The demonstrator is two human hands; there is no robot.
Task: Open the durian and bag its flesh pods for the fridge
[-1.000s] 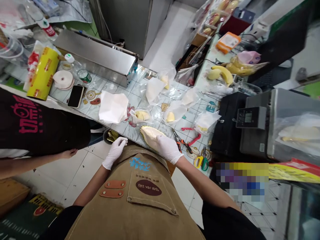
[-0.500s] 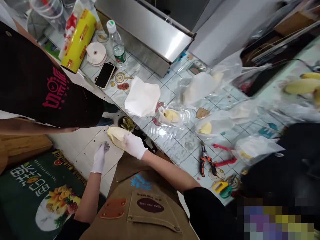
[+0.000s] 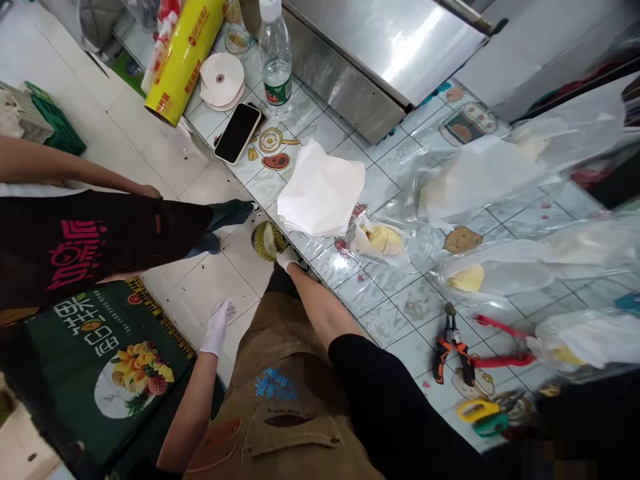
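Observation:
My right hand, in a white glove, reaches down beside the counter's edge, its fingers closed at the rim of a durian husk. The husk's spiky green outside and a pale inner part show; the fingertips are partly hidden. It is low near the floor, over or in a dark container that I can barely make out. My left hand, gloved too, hangs open over the floor with nothing in it. Peeled durian flesh lies on paper in a clear tray on the counter.
White paper sheets, a phone, a water bottle and a yellow roll box are on the counter. Pliers, scissors and wrapped durian pieces lie right. A co-worker's dark apron is at left.
My right hand has lowered the durian husk from in front of my apron toward the floor. The view has shifted, and the co-worker appears turned and farther left.

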